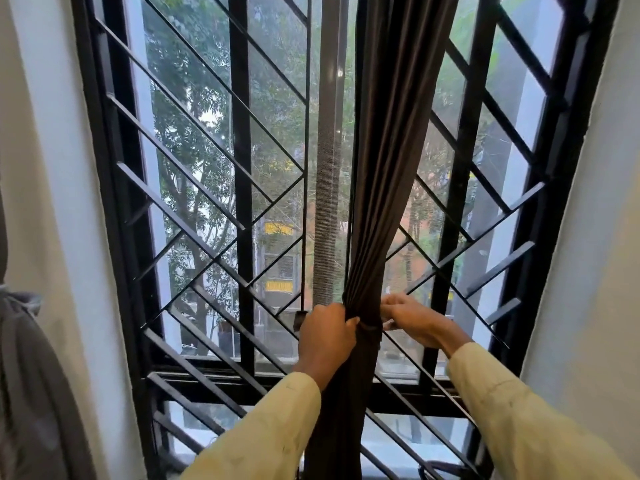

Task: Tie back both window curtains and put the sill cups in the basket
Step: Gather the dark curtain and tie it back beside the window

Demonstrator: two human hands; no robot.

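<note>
A dark brown curtain [384,168] hangs gathered into a narrow bundle in front of the window's middle. A dark tie band [370,328] wraps the bundle at hand height. My left hand [325,336] grips the bundle and the band from the left. My right hand [412,318] pinches the band's other end on the right side of the bundle. A second, grey curtain [27,375] hangs bunched at the far left edge. No cups or basket show in the head view.
Behind the curtain stands a black window grille [239,168] with diagonal bars, and trees and buildings lie beyond the glass. White walls [595,237] flank the window on both sides. A dark curved object [446,467] lies on the sill at the bottom right.
</note>
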